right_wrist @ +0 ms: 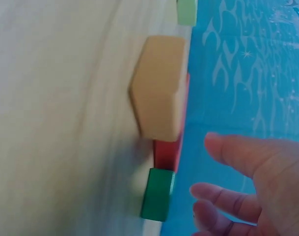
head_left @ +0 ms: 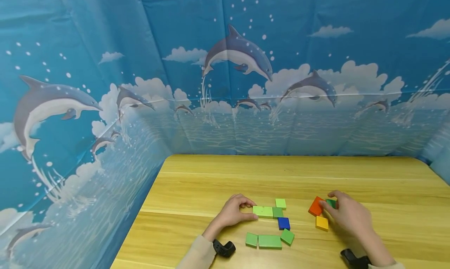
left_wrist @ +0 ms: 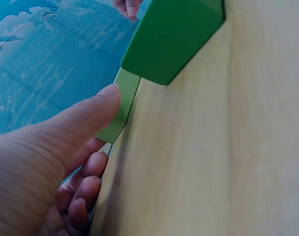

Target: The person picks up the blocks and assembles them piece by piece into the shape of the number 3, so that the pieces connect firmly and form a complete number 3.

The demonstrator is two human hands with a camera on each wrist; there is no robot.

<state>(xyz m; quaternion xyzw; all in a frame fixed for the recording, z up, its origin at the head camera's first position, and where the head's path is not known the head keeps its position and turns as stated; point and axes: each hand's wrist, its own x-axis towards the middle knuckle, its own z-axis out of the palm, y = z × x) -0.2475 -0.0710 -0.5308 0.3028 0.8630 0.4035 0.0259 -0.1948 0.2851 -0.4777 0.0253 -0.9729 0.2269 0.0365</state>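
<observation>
On the tabletop, my left hand (head_left: 234, 211) pinches the left end of a long light green block (head_left: 262, 211) between thumb and fingers. In the left wrist view the thumb (left_wrist: 109, 91) lies against this block's side. A small green block (head_left: 277, 212) adjoins its right end, with a blue block (head_left: 284, 223) just below. My right hand (head_left: 351, 213) hovers over a dark green block (head_left: 331, 203), thumb and fingers spread. The right wrist view shows a gap between its fingertips and the blocks. Beside it lie an orange-red block (head_left: 316, 206) and a yellow block (head_left: 321, 223).
A light green square block (head_left: 280, 203) lies behind the group. Nearer me, a row holds a green square (head_left: 251, 239), a green rectangle (head_left: 270, 242) and a tilted green square (head_left: 287, 237). A dolphin-printed curtain (head_left: 246, 128) hangs along the table's far edge.
</observation>
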